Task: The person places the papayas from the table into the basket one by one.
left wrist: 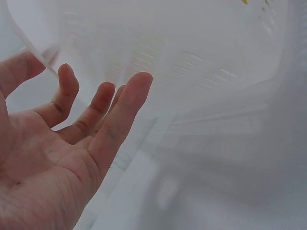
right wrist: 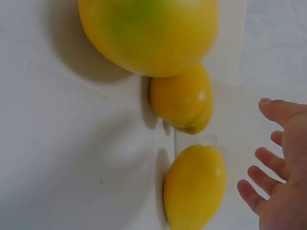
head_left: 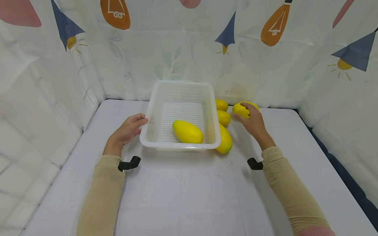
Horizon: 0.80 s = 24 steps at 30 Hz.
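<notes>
1. The right hand (head_left: 254, 123) lies over a yellow lemon (head_left: 242, 109) at the far right of the table (head_left: 189, 196), fingers curved onto the fruit in the head view. In the right wrist view the fingers (right wrist: 268, 165) look spread and apart from the fruit there, so whether the lemon is truly gripped cannot be told.
2. The left hand (head_left: 127, 130) is loosely open, its fingertips touching the left rim of the white plastic basket (head_left: 153, 98). In the left wrist view the fingers (left wrist: 120, 110) stand relaxed just beside the basket's perforated wall.
3. A yellow mango (head_left: 187, 131) with a greenish tip lies inside the basket, toward its near edge.
4. Just right of the basket a second mango (head_left: 225, 141) lies on the table against the basket's wall, with two more lemons (head_left: 223, 117) beyond it.
5. A patterned cloth (head_left: 189, 42) hangs behind and around the table.
</notes>
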Each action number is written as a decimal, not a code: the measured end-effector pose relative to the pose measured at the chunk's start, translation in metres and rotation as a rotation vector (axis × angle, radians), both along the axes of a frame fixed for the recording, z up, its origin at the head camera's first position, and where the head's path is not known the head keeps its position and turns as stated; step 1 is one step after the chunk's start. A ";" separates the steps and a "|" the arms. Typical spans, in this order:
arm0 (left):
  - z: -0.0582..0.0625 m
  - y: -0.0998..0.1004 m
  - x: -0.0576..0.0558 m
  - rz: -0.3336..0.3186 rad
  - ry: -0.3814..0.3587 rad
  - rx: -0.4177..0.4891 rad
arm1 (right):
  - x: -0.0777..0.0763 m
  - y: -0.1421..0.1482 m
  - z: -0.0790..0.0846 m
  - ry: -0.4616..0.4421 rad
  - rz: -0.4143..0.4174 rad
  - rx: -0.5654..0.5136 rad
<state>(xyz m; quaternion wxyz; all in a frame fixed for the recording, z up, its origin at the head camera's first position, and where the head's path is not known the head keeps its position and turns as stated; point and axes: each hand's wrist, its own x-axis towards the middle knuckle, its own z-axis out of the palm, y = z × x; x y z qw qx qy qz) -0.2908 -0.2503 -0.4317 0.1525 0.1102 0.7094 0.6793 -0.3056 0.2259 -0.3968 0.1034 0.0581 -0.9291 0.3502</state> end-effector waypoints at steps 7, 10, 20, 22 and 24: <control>0.001 0.000 0.001 0.001 0.001 0.004 | -0.003 0.008 -0.003 -0.002 -0.003 0.038; 0.000 -0.001 0.001 -0.002 0.005 0.011 | -0.003 0.010 -0.003 -0.006 -0.002 0.031; -0.001 0.000 0.002 0.003 0.006 0.011 | -0.006 0.017 -0.006 -0.037 -0.025 0.052; -0.001 0.000 0.002 0.003 0.007 0.006 | -0.008 0.019 -0.007 -0.038 -0.024 0.055; -0.001 -0.001 0.001 0.001 0.007 0.005 | -0.010 0.021 -0.008 -0.038 -0.027 0.059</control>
